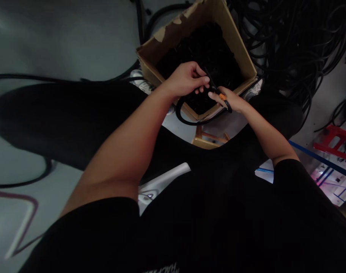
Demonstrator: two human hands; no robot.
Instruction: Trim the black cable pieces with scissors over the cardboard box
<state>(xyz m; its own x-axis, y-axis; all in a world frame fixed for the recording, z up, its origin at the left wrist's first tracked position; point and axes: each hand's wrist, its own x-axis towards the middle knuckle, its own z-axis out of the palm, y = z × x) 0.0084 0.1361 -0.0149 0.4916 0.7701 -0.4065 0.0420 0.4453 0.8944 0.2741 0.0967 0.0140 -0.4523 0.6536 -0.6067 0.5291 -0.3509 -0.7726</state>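
Note:
My left hand [190,79] is closed over the cardboard box, thumb and forefinger pinched together. A black rubber hose [187,120] curves in a loop from beneath this hand and along the near edge of the box; its end at my fingers is hard to make out. My right hand [230,99] is closed around a cutting tool [222,97] with black and orange handles, which looks like scissors or snips. The tool's dark blades point toward my left fingertips. Below both hands, the open cardboard box [248,62] holds a heap of small black pieces [201,45].
A large tangle of black hoses [287,41] lies right of the box. Another long black hose [62,80] runs across the floor at left. Between my legs is a wooden stool [205,143]. A red plastic stool [335,142] stands at far right.

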